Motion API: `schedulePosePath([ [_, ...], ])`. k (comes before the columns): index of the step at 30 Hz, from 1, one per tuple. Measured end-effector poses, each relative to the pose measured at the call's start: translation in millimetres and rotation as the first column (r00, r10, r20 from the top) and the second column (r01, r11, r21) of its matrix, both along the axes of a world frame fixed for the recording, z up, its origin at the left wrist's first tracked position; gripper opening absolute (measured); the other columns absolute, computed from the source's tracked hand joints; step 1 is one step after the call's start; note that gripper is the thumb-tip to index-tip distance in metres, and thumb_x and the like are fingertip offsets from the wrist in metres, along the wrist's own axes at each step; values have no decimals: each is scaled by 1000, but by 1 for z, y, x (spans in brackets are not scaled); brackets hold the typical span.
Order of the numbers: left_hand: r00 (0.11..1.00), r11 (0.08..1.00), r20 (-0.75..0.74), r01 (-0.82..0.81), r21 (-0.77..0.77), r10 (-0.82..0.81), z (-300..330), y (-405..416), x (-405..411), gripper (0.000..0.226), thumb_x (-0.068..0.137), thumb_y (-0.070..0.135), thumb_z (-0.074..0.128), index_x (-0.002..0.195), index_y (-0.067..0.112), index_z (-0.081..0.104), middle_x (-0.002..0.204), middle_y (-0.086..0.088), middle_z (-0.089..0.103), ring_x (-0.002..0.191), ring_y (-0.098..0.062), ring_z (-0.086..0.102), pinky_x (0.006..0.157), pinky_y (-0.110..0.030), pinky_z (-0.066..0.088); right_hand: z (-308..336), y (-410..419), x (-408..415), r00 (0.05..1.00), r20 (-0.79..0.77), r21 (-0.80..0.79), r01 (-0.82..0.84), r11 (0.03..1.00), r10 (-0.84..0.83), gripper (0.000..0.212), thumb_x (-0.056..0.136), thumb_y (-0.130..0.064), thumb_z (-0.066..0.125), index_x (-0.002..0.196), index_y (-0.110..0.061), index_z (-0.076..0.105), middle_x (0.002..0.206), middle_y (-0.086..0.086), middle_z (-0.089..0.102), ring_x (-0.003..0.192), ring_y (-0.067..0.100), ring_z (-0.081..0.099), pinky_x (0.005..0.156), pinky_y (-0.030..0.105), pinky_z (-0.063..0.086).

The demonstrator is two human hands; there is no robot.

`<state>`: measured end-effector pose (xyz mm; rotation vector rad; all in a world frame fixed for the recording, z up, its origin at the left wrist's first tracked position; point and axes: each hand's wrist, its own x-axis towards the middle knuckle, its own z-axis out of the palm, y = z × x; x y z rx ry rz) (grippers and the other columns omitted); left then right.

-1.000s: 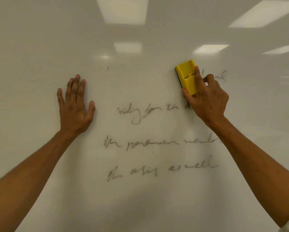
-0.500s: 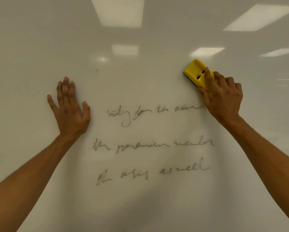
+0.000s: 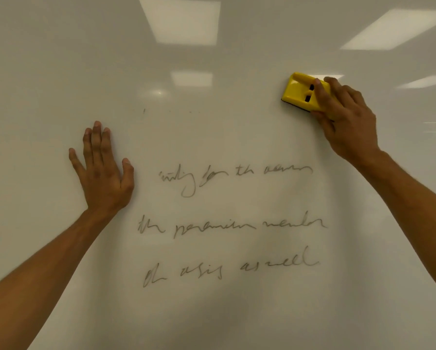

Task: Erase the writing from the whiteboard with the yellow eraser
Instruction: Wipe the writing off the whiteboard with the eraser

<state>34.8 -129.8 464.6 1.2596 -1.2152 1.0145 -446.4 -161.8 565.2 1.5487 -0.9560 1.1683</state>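
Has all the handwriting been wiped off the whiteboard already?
No: three lines of grey handwriting remain on the glossy whiteboard, below the yellow plastic eraser held by the right hand.

Left hand (image 3: 104, 173) flat, palm pressed to surface, fingers extended upward and close together, thumb splayed right. Left forearm bare, rising from lower left. Right hand (image 3: 345, 122) at upper right, fingers curled in a grip, thumb underneath. Right forearm bare, extended diagonally from lower right.
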Motion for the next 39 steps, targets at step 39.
schedulePosePath([
  [39,998,999,50,26,-18,-25,-9,1,5,68,95,33,38,156,9,20,165,-10,17,153,-25,12,123,-51,2,-7,24,259,975,-108,-83,-204,975,195,51,94,-44,54,141,-26,48,137,1,55,100,31,55,70,35,44],
])
